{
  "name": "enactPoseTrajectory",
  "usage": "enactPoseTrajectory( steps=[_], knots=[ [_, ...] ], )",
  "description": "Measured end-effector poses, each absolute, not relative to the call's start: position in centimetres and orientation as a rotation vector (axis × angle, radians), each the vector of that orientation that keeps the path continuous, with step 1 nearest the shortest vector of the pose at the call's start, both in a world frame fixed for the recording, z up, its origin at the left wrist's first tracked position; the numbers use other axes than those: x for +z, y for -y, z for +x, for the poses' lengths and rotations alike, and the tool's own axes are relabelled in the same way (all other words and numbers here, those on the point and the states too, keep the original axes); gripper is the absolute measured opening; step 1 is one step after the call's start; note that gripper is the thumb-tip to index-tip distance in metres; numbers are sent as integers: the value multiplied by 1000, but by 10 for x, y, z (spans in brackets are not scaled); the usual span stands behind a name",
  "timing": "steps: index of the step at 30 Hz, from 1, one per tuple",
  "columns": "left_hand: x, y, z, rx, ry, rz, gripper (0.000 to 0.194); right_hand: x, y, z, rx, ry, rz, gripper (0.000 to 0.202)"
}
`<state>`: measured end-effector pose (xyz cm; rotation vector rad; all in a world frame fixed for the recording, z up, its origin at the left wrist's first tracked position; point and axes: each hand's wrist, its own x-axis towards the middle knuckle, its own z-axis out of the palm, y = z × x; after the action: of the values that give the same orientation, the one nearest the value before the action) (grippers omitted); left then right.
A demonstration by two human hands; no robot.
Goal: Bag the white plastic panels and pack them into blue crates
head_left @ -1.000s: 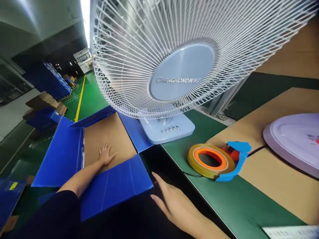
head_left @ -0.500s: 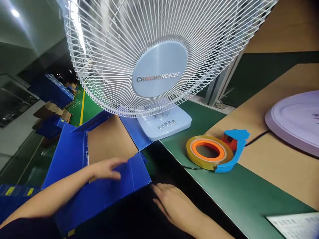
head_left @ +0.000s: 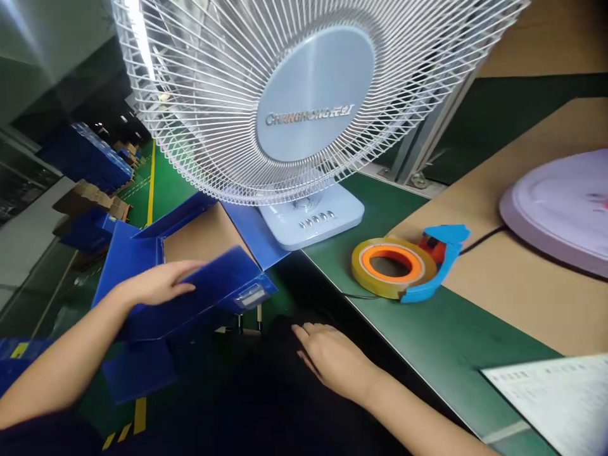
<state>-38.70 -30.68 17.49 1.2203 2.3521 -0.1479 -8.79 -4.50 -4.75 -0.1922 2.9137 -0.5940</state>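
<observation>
My left hand (head_left: 161, 283) is at a front flap (head_left: 209, 288) of a blue cardboard box, its thumb on the outer side and its fingers over the edge. The flap stands raised, tilted inward over the box's brown inside (head_left: 209, 234). To the right, over dark clothing, my right hand (head_left: 327, 354) hovers palm down, holding nothing, with fingers loosely stretched. A light blue table fan (head_left: 311, 234) with a white wire guard stands at the bench corner beyond the box. A tape dispenser (head_left: 392, 266) with yellow tape lies on the bench nearer my right hand.
The green bench (head_left: 427, 342) runs along my right side, with a cardboard sheet (head_left: 513, 297), a round lilac fan-like part (head_left: 560, 209) and a printed paper (head_left: 555, 392). Stacked blue boxes (head_left: 80, 155) stand at the left on a green floor with a yellow line (head_left: 151, 183).
The box's front flap has come up from hanging outward, with my left hand now on it. My right hand stays about where it was. The view has tilted slightly.
</observation>
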Motion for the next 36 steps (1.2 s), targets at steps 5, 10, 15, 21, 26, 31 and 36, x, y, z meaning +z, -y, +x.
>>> enactPoseTrajectory(
  steps=[5,10,15,21,26,31,36],
  knots=[
    [96,320,-448,-164,-3194,1219,75,-45,46,-88,-518,-2888,-184,45],
    [-32,332,-459,-4,-3232,902,76,-45,44,-88,-524,-2874,-140,44],
    [-93,338,-463,-25,-2941,750,70,-46,40,-87,-517,-2849,-130,45],
    [-61,330,-502,41,-3048,851,58,-63,42,-87,-549,-2882,-145,47],
    [-20,312,-556,121,-3289,809,60,-75,45,-90,-507,-2902,-190,47],
    [27,290,-610,168,-3465,853,73,-77,42,-94,-419,-2892,-156,50],
    [59,278,-652,189,-3548,651,85,-75,37,-99,-389,-2873,-93,49]
  ],
)
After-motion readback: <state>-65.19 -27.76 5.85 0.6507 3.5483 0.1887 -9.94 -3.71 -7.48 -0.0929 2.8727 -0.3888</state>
